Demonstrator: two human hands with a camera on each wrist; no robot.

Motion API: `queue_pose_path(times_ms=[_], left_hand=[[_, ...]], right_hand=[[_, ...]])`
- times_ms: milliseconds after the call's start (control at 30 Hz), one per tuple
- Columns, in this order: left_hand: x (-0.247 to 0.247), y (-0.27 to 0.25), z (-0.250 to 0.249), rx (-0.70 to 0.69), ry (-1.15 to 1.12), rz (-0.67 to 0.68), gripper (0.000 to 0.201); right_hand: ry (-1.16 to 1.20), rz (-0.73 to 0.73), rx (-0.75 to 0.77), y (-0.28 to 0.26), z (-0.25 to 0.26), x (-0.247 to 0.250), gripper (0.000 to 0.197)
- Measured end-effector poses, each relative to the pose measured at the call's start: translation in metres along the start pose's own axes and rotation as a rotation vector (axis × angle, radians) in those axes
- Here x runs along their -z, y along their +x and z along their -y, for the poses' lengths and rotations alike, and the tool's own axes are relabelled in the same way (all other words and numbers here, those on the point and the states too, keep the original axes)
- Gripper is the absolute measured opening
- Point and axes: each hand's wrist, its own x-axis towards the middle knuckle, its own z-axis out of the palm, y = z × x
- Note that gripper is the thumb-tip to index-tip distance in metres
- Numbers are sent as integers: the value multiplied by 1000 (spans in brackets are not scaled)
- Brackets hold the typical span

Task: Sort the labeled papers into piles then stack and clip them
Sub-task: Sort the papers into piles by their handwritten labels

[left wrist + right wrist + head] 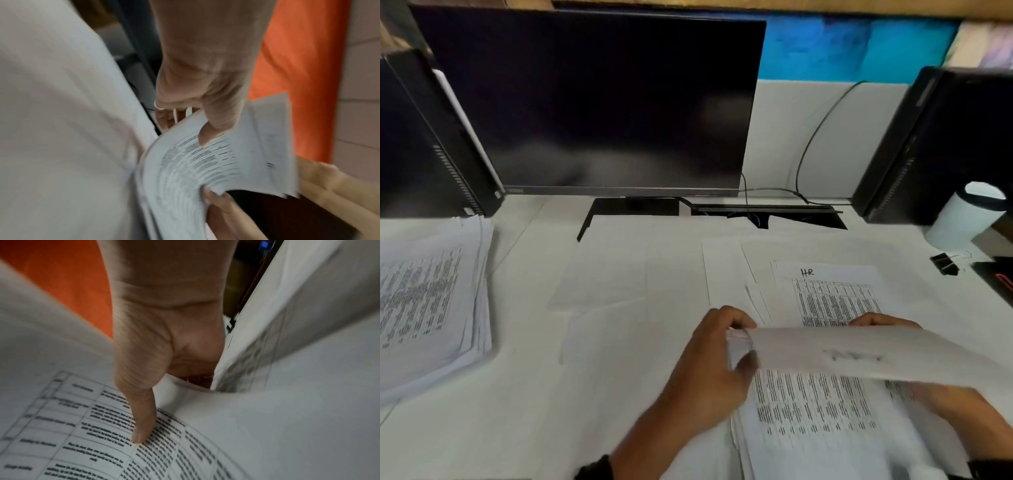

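- The left hand (717, 363) is gripping the left edge of a raised sheet (859, 356), fingers curled over the top and thumb below; the left wrist view shows the thumb pressing a bent bundle of printed pages.
- The right hand (887, 322) is lying mostly hidden behind that sheet; the right wrist view shows its thumb (141, 423) pressing printed paper with the fingers tucked under a fold, so it is holding paper too.
- The raised sheet is hanging above the near pile (815, 428); a page marked HR (828, 291) is lying just beyond.
- Another stack (428, 308) is sitting well apart at the desk's left.
- Risk, as I judge it: more than one page may be lifting together, putting a sheet in the wrong pile; the bend may crease it; the overlapping loose sheets may be getting dragged askew.
- A binder clip (945, 263) is waiting unused at the right, near a white cup (962, 219); I cannot tell what the cup is holding.
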Motion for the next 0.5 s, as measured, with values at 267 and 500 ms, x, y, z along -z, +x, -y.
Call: queue_pose_path(times_ms=[267, 500], left_hand=[[-88, 96, -31, 151, 337, 263, 48], [-105, 133, -29, 357, 280, 196, 70]], right_hand=[[-279, -265, -11, -13, -14, 40, 27], [-292, -294, -101, 8, -31, 53, 37]])
